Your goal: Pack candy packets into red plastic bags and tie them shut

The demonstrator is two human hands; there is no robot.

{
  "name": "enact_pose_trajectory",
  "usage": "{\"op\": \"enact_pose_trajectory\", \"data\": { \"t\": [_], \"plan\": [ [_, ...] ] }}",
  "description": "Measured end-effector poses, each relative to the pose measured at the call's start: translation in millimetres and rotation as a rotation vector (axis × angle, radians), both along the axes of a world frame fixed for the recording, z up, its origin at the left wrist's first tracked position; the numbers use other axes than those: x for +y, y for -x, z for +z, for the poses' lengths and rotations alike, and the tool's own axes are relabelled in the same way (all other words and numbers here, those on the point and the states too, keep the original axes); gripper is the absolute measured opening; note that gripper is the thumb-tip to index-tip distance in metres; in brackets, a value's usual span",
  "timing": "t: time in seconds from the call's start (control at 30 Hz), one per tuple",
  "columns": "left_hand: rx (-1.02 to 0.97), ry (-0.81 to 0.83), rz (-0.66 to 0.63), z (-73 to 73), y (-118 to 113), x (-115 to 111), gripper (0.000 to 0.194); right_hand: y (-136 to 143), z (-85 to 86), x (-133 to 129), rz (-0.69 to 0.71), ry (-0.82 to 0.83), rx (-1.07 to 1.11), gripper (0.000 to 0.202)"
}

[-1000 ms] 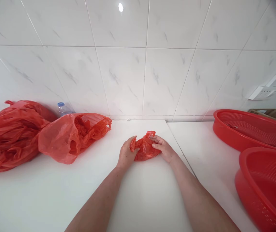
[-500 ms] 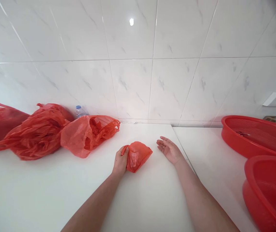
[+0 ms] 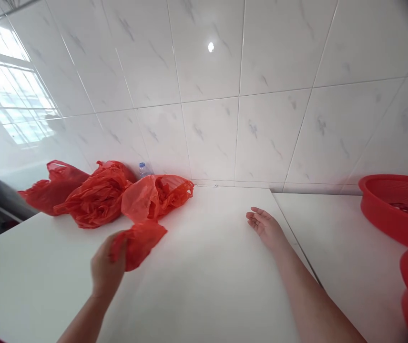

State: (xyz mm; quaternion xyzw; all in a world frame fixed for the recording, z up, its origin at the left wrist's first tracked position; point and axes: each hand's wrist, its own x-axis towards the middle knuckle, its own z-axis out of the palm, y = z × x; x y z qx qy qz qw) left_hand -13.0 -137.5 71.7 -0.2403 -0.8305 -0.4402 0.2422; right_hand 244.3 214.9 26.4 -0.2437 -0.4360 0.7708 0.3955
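My left hand is closed around one end of a small red plastic bag, whose loose part points to the right. This bag is held in front of a larger, open-mouthed red plastic bag lying on the white table. Both the left hand and its bag are slightly blurred. On the right, my right hand is held low over the table, empty, its fingers apart and slightly curled. Whether the small bag contains anything I cannot tell.
Two more bulging red bags, a crumpled one and one farther left, lie along the tiled wall. A clear bottle with a blue cap stands behind them. Red plastic baskets occupy the right side, past a seam in the tabletop.
My left hand has carried the small red bag leftward, towards the larger bags. The view has turned left, bringing the table's left edge into sight. My right hand stays open.
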Motion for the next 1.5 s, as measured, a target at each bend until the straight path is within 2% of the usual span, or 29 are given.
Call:
{"op": "enact_pose_trajectory", "data": {
  "t": [0.03,0.1,0.2,0.27,0.33,0.4,0.5,0.57,0.67,0.77,0.83,0.93,1.07,1.2,1.33,1.43,1.5],
  "plan": [
    [0.037,0.019,0.101,3.1,8,-11,0.027,0,-0.1,0,-0.005,-0.007,-0.006,0.025],
    [0.052,0.131,0.212,5.6,18,-27,0.035,1,-1.4,0,-0.016,-0.022,-0.021,0.025],
    [0.121,0.339,0.203,1.7,16,-32,0.058,3,-4.8,0,-0.032,-0.048,-0.041,0.025],
    [0.27,0.383,0.132,-0.5,6,-22,0.06,4,-6.1,0,-0.036,-0.067,-0.054,0.026],
    [0.412,0.331,0.012,2.1,-6,-4,0.049,5,-5.3,-2,-0.039,-0.093,-0.082,0.026],
    [0.447,0.233,-0.149,9.7,-13,22,0.038,7,-2.6,-5,-0.048,-0.142,-0.146,0.024],
    [0.256,0.194,-0.457,22.0,-6,71,0.028,9,2.5,-11,-0.058,-0.253,-0.319,0.022],
    [0.127,0.197,-0.587,25.3,9,106,0.026,10,4.4,-15,-0.059,-0.326,-0.422,0.02],
    [0.083,0.197,-0.592,23.0,34,147,0.025,12,3.7,-18,-0.056,-0.403,-0.469,0.017],
    [0.006,0.151,-0.497,20.0,55,168,0.018,12,2.2,-17,-0.052,-0.416,-0.476,0.017],
    [-0.056,0.113,-0.456,21.8,65,173,0.01,12,2.6,-15,-0.051,-0.413,-0.488,0.017],
    [-0.088,0.028,-0.385,30.8,75,175,0.008,12,5.1,-15,-0.048,-0.411,-0.507,0.018],
    [-0.154,-0.117,-0.267,46.9,82,178,0.021,11,10.0,-18,-0.047,-0.413,-0.544,0.023],
    [-0.292,-0.124,-0.287,54.2,80,181,0.015,11,12.4,-20,-0.027,-0.428,-0.601,0.029],
    [-0.381,0.0,-0.456,44.3,57,175,0.008,16,10.7,-25,-0.044,-0.583,-0.693,0.029],
    [-0.431,0.104,-0.583,26.5,31,166,0.006,26,11.2,-44,-0.122,-0.839,-0.803,0.027],
    [-0.452,0.14,-0.625,12.4,17,159,0.014,39,13.7,-67,-0.188,-1.058,-0.782,0.022]
  ]
}}
